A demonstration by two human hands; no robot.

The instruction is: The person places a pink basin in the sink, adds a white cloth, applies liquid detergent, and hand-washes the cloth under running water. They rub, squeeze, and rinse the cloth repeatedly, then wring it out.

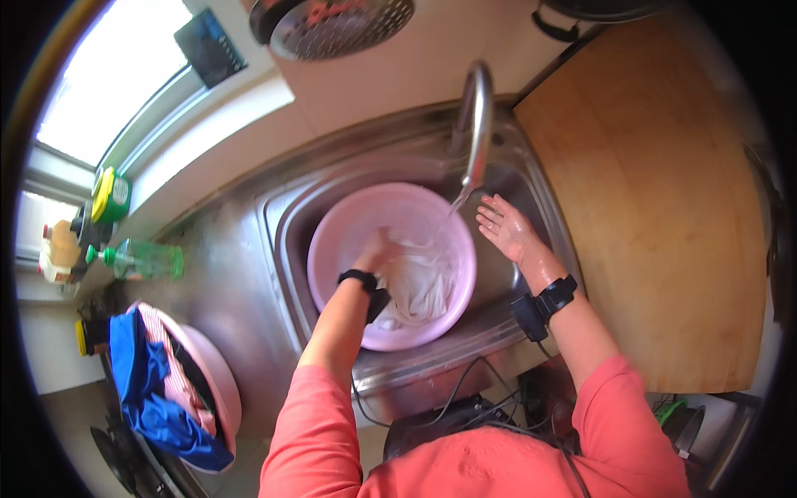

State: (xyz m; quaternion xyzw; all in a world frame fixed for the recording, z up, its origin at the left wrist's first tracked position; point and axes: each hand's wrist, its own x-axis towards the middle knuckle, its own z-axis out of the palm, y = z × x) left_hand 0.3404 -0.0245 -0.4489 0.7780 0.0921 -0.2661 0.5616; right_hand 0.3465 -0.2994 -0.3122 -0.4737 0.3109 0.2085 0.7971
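A pink plastic basin [320,249] sits in the stainless steel sink [498,299], with white cloth [423,280] lying in water inside it. My left hand [381,252] reaches into the basin at the cloth's left edge; it is blurred, and whether its fingers grip the cloth is unclear. Water runs from the curved metal faucet [481,124] into the basin's upper right. My right hand [507,229] is wet and held palm up over the sink, right of the stream, its fingers extended and holding nothing. Both wrists wear black bands.
Left of the sink, a second pink basin [218,367] holds blue cloth [168,423] and striped cloth [168,361]. A green pump bottle [146,258] lies near the window ledge. A wooden board [666,236] borders the sink on the right. Black cables [445,408] hang before my body.
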